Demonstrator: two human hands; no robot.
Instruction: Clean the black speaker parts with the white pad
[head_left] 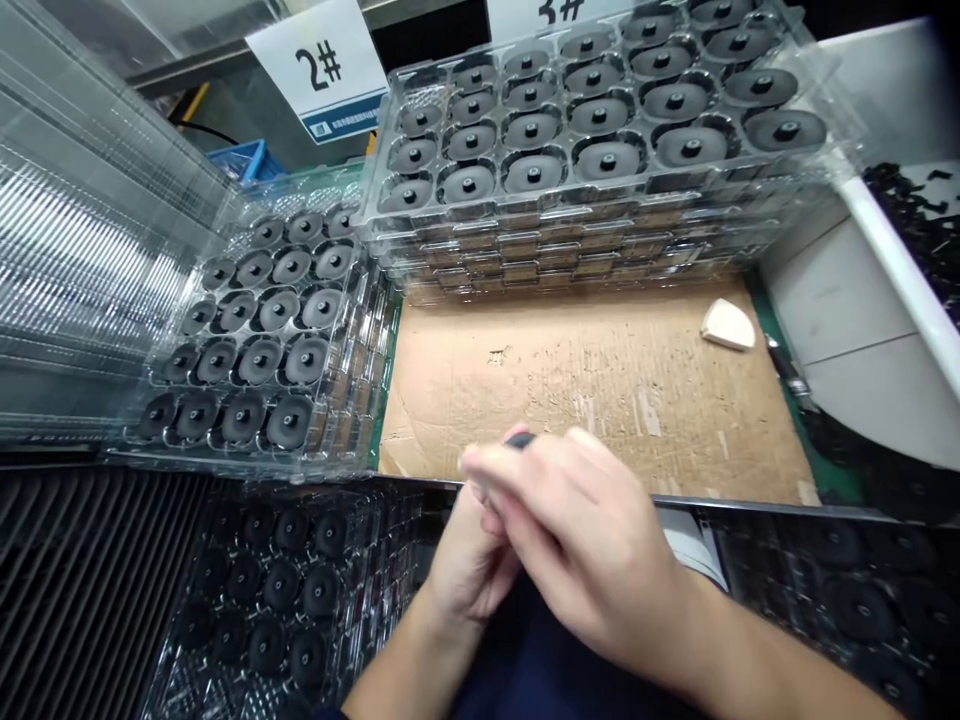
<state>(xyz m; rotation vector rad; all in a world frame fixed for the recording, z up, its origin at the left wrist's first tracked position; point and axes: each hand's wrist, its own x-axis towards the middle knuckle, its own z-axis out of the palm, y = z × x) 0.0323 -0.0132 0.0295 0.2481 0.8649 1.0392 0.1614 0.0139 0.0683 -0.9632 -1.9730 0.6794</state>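
Observation:
My hands are close together at the front edge of a brown cardboard sheet [585, 395]. My right hand [577, 530] lies over my left hand [469, 560], its fingers closed on a small dark part [519, 440]. Most of that part is hidden by my fingers. My left hand's fingers are curled beneath and partly hidden, so its hold is unclear. Clear plastic trays with round black parts stand in stacks beyond my hands, at left [341, 432] and at back [525, 215].
A white pad [727, 325] and a dark-handled tool [787, 370] lie at the cardboard's right. More filled trays [281, 590] sit below the near edge. Empty clear trays [90, 250] rise at far left. Signs marked 2# [319, 65] and 3# [562, 10] stand behind.

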